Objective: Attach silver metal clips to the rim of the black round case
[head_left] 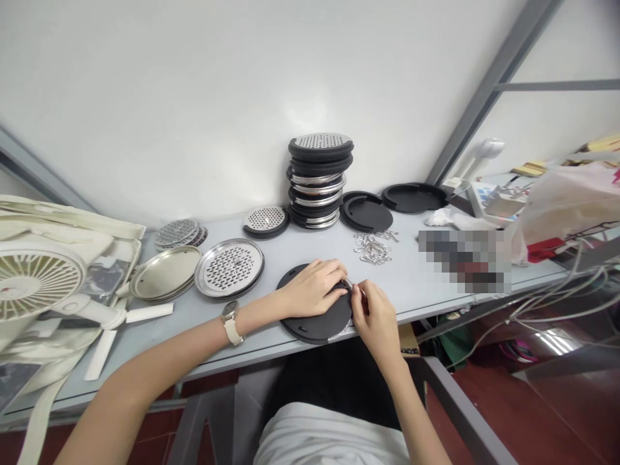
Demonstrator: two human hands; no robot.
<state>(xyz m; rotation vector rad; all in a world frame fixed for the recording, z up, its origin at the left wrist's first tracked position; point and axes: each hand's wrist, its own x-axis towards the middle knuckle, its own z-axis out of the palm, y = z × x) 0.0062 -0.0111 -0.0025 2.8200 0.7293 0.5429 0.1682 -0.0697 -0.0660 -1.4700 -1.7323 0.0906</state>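
A round black disc [314,321] with a shiny metal rim lies at the front edge of the grey table [271,258]. My left hand [314,287] rests on top of it, fingers curled and pressing down. My right hand [375,316] is at the disc's right edge, fingers pinched on a small metal clip I can barely make out. A pile of wire clips [372,247] lies just behind the hands.
A stack of black and metal discs [320,181] stands by the wall. Perforated metal plates [229,268], plain plates [165,272] and black lids [365,212] lie about. A white fan [39,278] and bag sit left. Clutter and cables fill the right.
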